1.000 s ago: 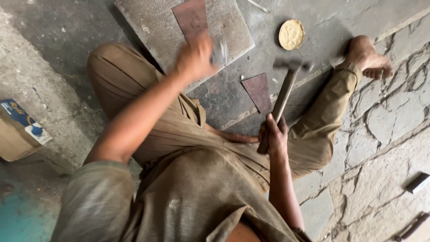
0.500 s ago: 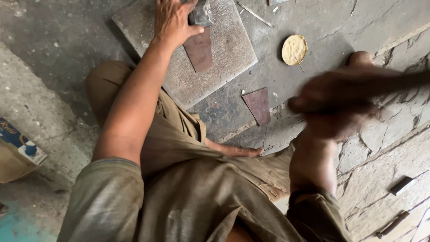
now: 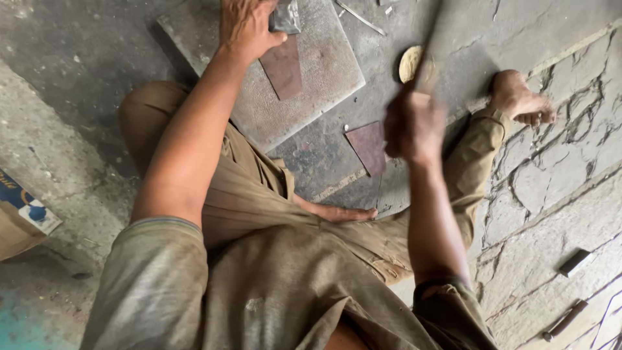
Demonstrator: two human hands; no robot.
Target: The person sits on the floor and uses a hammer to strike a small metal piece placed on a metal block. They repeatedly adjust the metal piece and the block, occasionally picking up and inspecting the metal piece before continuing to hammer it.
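Lying left of the left hand [image 3: 243,29], a blue-cornered cardboard box [image 3: 23,217].

Round yellowish disc [image 3: 410,63] flat on grey concrete floor [image 3: 78,84], near loose dark reddish plate [image 3: 368,147]. Thin metal rod [image 3: 360,17] at upper edge. Cardboard box [image 3: 23,217] with blue print at far left, beside teal patch [image 3: 26,324]. Cracked stone paving [image 3: 557,188] at right; two dark bars [image 3: 574,262] [image 3: 565,319] lying there.
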